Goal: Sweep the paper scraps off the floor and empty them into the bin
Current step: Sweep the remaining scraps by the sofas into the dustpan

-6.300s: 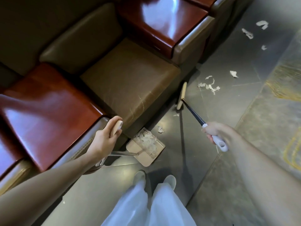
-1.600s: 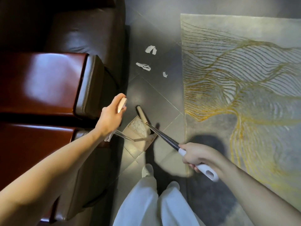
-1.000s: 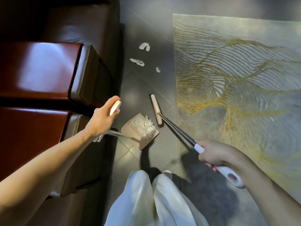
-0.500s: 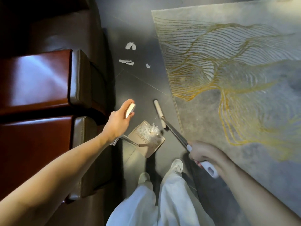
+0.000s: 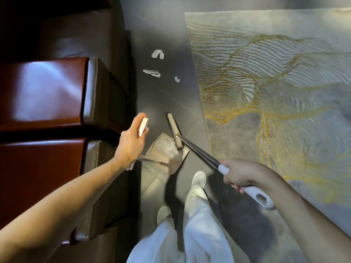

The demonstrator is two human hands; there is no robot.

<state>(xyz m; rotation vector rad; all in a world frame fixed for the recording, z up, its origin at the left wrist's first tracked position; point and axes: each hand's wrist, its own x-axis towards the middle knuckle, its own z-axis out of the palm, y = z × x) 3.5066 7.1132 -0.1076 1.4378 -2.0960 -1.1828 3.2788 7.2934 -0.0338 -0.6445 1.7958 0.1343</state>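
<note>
Scraps [image 5: 152, 73] lie ahead of both hands, nearer the left hand [image 5: 132, 143], which grips the dustpan [image 5: 165, 154] handle. The right hand [image 5: 241, 173] grips the broom [image 5: 199, 154], head lengthwise toward them.

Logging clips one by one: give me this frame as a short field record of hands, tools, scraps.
left hand: grips dustpan handle
right hand: grips broom handle
dustpan: holds white scraps
broom head: overlaps the dustpan's rim
loose scraps: a few on the floor ahead, between sofa and rug
bin: not in view
</note>
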